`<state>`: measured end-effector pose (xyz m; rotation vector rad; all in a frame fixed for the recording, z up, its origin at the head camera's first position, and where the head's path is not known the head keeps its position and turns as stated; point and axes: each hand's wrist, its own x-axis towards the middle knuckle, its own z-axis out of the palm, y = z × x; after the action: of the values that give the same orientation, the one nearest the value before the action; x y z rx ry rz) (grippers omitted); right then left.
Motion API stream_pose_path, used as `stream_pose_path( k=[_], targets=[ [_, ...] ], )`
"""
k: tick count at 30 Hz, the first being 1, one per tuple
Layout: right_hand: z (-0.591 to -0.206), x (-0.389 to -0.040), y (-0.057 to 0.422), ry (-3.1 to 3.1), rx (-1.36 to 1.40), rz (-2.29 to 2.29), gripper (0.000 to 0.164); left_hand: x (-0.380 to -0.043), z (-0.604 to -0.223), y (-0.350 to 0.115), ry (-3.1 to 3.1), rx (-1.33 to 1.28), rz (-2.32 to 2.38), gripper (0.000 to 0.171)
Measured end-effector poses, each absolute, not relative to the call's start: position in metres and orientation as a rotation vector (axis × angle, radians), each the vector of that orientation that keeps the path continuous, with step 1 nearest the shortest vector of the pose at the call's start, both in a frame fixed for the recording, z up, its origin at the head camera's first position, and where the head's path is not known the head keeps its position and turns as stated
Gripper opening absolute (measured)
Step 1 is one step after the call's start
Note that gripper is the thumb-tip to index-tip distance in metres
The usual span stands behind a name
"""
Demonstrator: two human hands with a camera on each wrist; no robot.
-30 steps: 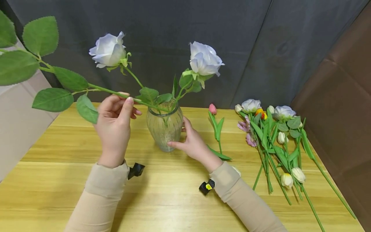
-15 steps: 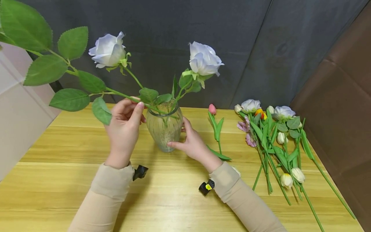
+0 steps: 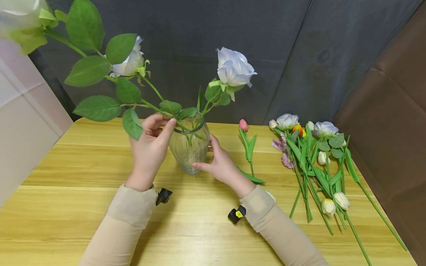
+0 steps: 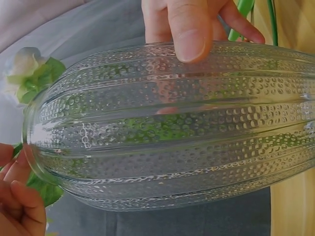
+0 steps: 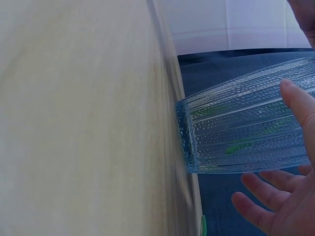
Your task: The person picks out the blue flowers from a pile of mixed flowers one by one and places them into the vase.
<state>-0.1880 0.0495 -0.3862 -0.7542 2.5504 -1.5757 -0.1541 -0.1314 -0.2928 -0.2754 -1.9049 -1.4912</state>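
Observation:
A ribbed clear glass vase stands upright on the table. My left hand is at the left of its rim, pinching the green stem of a white rose between thumb and fingers. That stem slants down into the vase mouth, its leaves and bloom leaning to the upper left. My right hand holds the vase from the right, thumb across the front; in the right wrist view its fingers reach behind the glass. Two other white roses stand in the vase, the left bloom partly covered by leaves, the right bloom in full view.
A pink tulip lies right of the vase. Farther right is a loose pile of tulips, roses and other flowers with green stems. Dark grey fabric hangs behind the wooden table, and a brown panel borders the right side.
My left hand has moved right to the vase rim, sliding the held rose's stem deeper into the mouth. Its bloom has come into view at the upper left. My right hand stays on the vase.

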Motion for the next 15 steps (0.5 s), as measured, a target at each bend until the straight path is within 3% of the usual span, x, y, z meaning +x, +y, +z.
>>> stream_pose_path(
  k=[8, 15],
  targets=[
    [-0.3845, -0.1870, 0.0495, 2.545, -0.730, -1.573, 0.094, -0.1574, -0.2922, -0.1313, -1.953, -0.334, -1.455, 0.010],
    [-0.3845, -0.1872, 0.0495, 2.530, -0.721, -1.587, 0.094, -0.1589, -0.2893, -0.1317, -2.029, -0.386, -1.153, 0.008]
  ],
)
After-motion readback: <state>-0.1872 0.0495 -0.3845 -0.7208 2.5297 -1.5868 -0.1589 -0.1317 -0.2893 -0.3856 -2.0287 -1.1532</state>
